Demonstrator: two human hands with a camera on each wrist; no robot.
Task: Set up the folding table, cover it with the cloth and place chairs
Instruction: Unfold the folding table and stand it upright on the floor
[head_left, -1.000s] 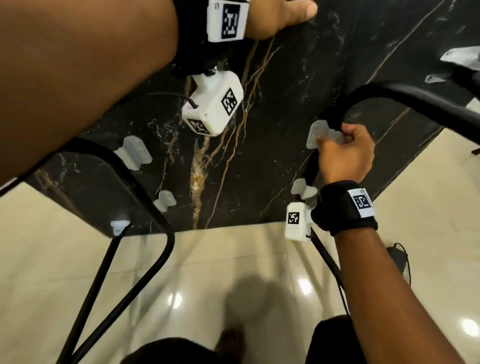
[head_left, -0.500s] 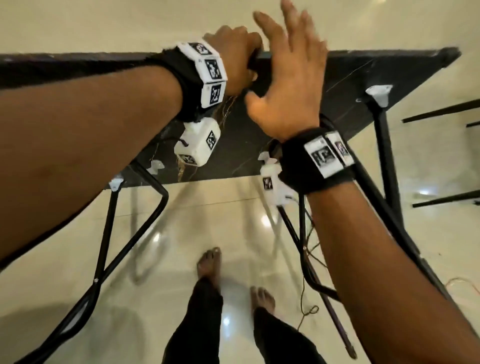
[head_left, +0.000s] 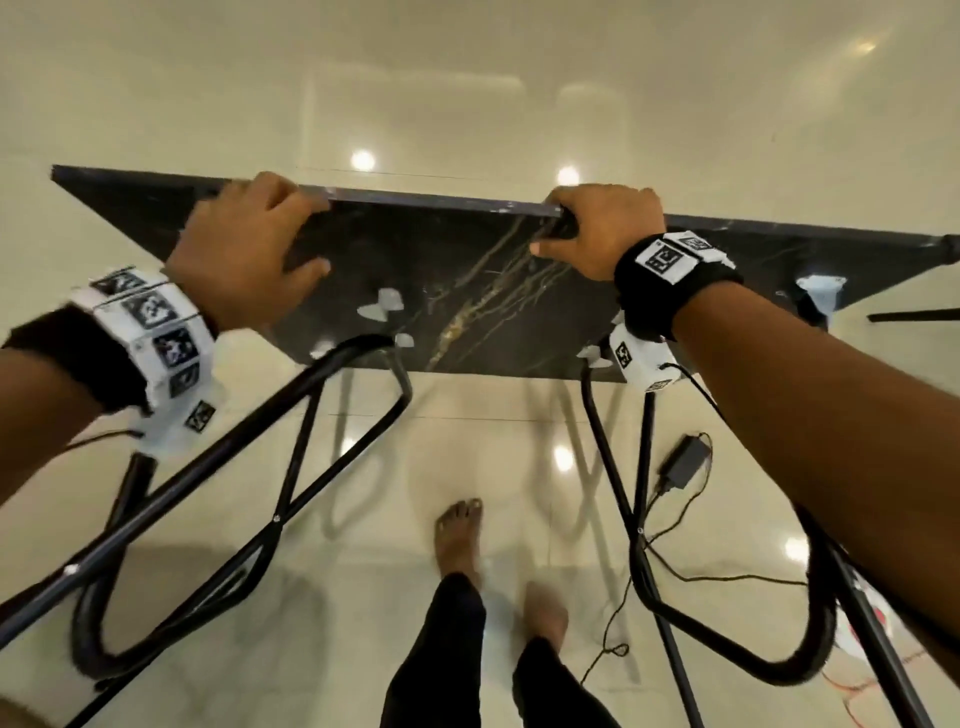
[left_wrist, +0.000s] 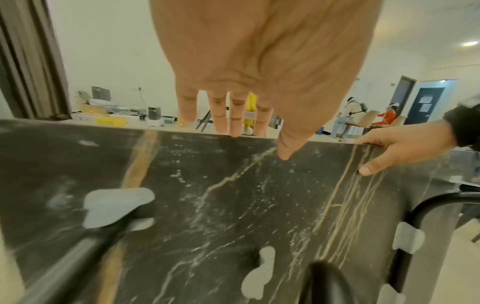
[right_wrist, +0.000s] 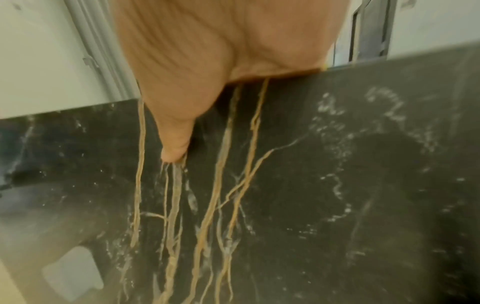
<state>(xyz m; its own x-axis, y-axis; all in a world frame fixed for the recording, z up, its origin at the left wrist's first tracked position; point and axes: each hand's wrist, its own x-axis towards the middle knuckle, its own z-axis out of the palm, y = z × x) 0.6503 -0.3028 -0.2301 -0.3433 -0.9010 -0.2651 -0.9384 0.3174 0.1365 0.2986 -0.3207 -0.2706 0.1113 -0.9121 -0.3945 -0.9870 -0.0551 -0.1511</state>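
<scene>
- Glossy cream tile floor (head_left: 467, 104) fills the head view, ceiling lights reflected in it; our bare feet (head_left: 460, 535) show at the bottom.
- Folding table (head_left: 467, 291) is tipped on edge in front of us: black marbled underside with tan veins faces us, top edge up.
- Left hand (head_left: 244, 260) grips that top edge left of centre. Fingers curl over the edge, thumb (left_wrist: 284, 148) presses the underside.
- Right hand (head_left: 602, 228) grips the same edge further right, fingers wrapped over, thumb (right_wrist: 176, 142) flat on the veined surface.
- Black tube legs (head_left: 311, 467) are swung out from the underside toward us, one looped frame on each side, held in pale plastic clips (left_wrist: 116, 205).
- Small black adapter (head_left: 683, 462) with thin cable lies on the floor, right of the legs.
- Left wrist view background: white wall, cluttered equipment (left_wrist: 124, 111) along it, seated people (left_wrist: 350, 117) far off, dark doors (left_wrist: 426, 102).
</scene>
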